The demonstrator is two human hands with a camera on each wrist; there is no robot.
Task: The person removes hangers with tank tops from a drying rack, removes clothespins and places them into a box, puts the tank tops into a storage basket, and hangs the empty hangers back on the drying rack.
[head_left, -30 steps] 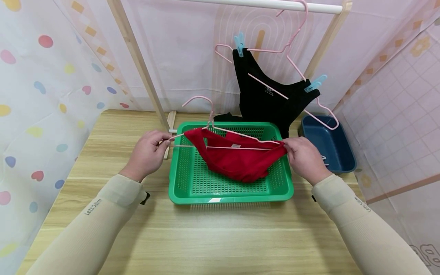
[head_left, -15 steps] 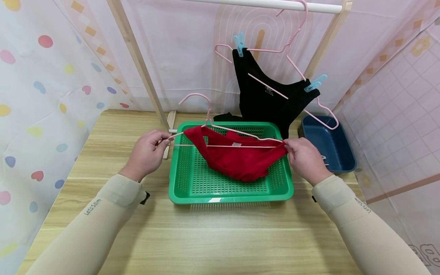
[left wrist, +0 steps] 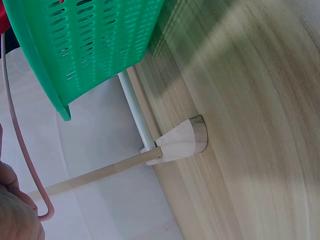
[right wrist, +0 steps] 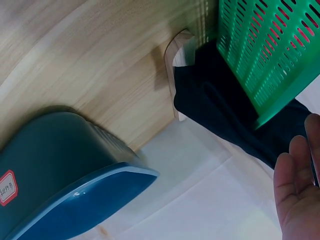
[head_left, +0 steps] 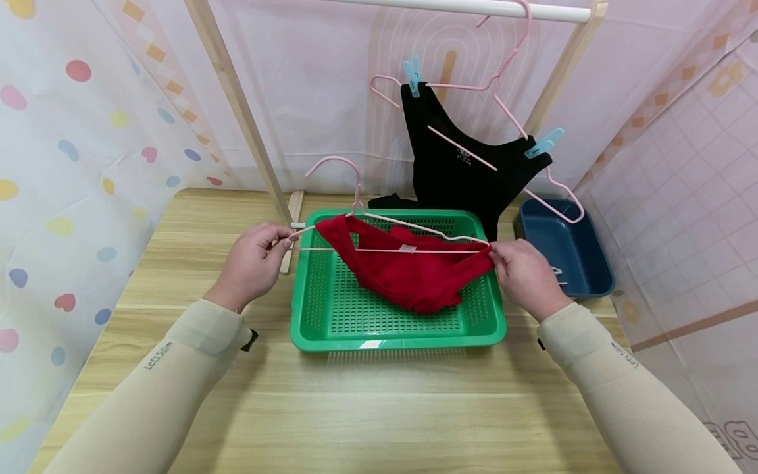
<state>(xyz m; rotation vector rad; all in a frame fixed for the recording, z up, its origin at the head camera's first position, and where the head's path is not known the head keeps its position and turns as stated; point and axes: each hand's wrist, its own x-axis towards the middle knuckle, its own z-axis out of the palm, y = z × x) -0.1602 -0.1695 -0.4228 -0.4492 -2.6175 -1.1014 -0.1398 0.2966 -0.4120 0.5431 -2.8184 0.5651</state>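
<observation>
A red tank top (head_left: 408, 280) hangs on a pink wire hanger (head_left: 414, 228) over the green basket (head_left: 397, 343). The hanger's hook points up and to the left. My left hand (head_left: 251, 263) pinches the hanger's left end, which sticks out past the red strap. In the left wrist view, the bent end of that hanger (left wrist: 30, 165) shows beside my fingers. My right hand (head_left: 527, 276) pinches the red strap at the hanger's right end. The fingers of my right hand (right wrist: 302, 200) show in the right wrist view, but their grip is hidden there.
Behind the basket, a black tank top (head_left: 456, 178) hangs from a second pink hanger (head_left: 503, 72), held by blue clothespins (head_left: 543, 143). A white rail (head_left: 474, 6) on wooden posts crosses above. On the right stands a blue bin (head_left: 568, 250) with small white items inside.
The pink hanger's hook has shifted slightly up and left. My right hand has moved a little to the right, while the left hand stays nearly in place.
</observation>
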